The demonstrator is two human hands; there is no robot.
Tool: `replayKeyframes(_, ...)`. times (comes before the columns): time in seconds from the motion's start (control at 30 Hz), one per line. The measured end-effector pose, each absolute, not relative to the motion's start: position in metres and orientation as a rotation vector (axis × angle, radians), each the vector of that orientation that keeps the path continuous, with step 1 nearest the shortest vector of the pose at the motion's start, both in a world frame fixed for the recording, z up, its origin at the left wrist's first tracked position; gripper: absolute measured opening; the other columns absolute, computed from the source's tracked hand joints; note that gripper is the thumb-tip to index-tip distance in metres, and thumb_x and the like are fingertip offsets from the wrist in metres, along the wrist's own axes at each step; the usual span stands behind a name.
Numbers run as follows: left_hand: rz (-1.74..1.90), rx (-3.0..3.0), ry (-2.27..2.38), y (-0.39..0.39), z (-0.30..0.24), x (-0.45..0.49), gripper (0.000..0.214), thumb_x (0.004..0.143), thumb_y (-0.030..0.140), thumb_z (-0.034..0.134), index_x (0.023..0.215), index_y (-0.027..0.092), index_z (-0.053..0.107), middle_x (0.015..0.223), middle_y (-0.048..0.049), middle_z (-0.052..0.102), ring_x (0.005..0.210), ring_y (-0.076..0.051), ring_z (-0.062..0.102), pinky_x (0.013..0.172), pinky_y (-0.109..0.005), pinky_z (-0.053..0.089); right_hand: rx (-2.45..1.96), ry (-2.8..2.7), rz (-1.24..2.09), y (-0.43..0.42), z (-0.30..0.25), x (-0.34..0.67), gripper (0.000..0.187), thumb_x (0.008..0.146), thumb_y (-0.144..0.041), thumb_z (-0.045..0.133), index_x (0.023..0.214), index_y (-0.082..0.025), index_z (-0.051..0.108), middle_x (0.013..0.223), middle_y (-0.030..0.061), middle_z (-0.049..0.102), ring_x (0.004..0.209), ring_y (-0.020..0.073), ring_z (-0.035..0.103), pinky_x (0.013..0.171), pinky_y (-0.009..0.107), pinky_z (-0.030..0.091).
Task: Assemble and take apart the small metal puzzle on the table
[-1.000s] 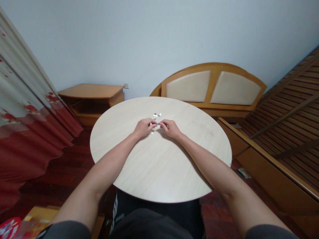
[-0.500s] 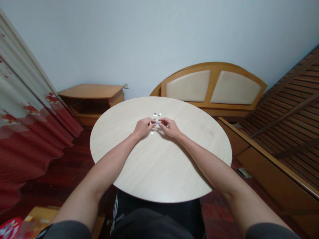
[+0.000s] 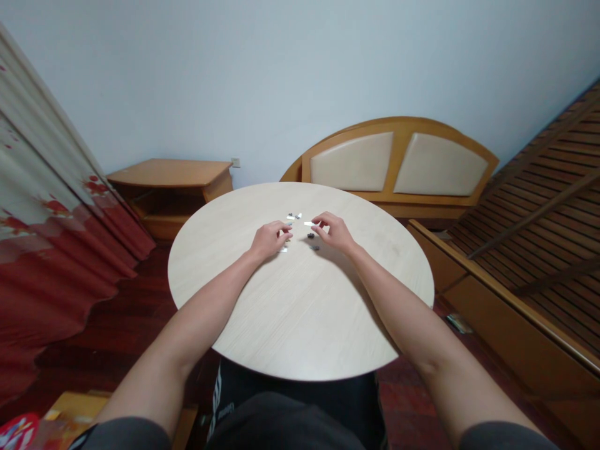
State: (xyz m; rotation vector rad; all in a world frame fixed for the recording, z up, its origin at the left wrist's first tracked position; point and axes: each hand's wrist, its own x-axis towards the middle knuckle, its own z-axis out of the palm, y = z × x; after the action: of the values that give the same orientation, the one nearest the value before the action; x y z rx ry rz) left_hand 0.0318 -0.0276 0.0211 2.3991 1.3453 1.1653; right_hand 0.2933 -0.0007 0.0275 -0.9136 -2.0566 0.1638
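Gap left of right hand [image 3: 334,231], dark piece [image 3: 310,236] near it

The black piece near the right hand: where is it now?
In the head view, the black piece lies on the table, slightly right of picture centre, beside the right hand and just below a white strip.

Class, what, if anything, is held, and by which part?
Cannot tell: the right hand is near a white piece, but any hold by it or the left hand is unclear.
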Motion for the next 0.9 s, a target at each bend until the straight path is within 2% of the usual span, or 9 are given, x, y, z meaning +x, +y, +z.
replayKeyframes(0.2, 1.203, 2.387, 1.39, -0.028, 0.022, 0.032, 0.015, 0.097, 0.024, 0.068, 0.101, 0.021, 0.082, 0.101, -0.0081, 0.081, 0.088, -0.022, 0.072, 0.087, -0.034, 0.054, -0.989, -2.028, 0.175, 0.008, 0.028, 0.316, 0.013, 0.092, -0.03, 0.069, 0.094, -0.019, 0.075, 0.099, 0.0102, 0.076, 0.08, 0.0216, 0.068, 0.08, 0.037, 0.054)
replayKeyframes(0.33, 1.205, 2.377, 1.417, -0.029, 0.024, 0.031, 0.018, 0.099, 0.026, 0.066, 0.103, 0.021, 0.082, 0.1, -0.0084, 0.081, 0.089, -0.022, 0.072, 0.087, -0.033, 0.054, -0.995, -2.223, 0.329, 0.01, 0.025, 0.319, 0.009, 0.084, -0.027, 0.077, 0.088, -0.019, 0.079, 0.096, 0.0092, 0.076, 0.088, 0.0222, 0.07, 0.082, 0.034, 0.056)
replayKeyframes(0.5, 1.215, 2.353, 1.443, -0.028, 0.026, 0.03, 0.021, 0.1, 0.028, 0.064, 0.105, 0.02, 0.082, 0.102, -0.0089, 0.081, 0.086, -0.021, 0.071, 0.084, -0.033, 0.053, -1.077, -2.343, 0.505, 0.009, 0.021, 0.32, 0.01, 0.078, -0.019, 0.082, 0.088, -0.019, 0.082, 0.095, 0.0084, 0.076, 0.079, 0.0185, 0.069, 0.074, 0.03, 0.056)
replayKeyframes(0.7, 1.245, 2.32, 1.464, -0.027, 0.028, 0.028, 0.022, 0.101, 0.028, 0.063, 0.104, 0.018, 0.082, 0.102, -0.0102, 0.081, 0.084, -0.021, 0.069, 0.082, -0.034, 0.052, -1.113, -2.383, 0.584, 0.008, 0.019, 0.317, 0.011, 0.077, -0.014, 0.081, 0.087, -0.017, 0.083, 0.089, 0.0077, 0.076, 0.073, 0.017, 0.066, 0.067, 0.027, 0.052)
replayKeyframes(0.9, 1.27, 2.304, 1.47, -0.026, 0.029, 0.025, 0.023, 0.101, 0.031, 0.062, 0.102, 0.019, 0.082, 0.102, -0.0094, 0.081, 0.082, -0.021, 0.069, 0.082, -0.034, 0.053, -1.13, -2.379, 0.553, 0.008, 0.017, 0.319, 0.011, 0.078, -0.015, 0.082, 0.088, -0.018, 0.083, 0.091, 0.0062, 0.076, 0.073, 0.0165, 0.066, 0.069, 0.027, 0.053)
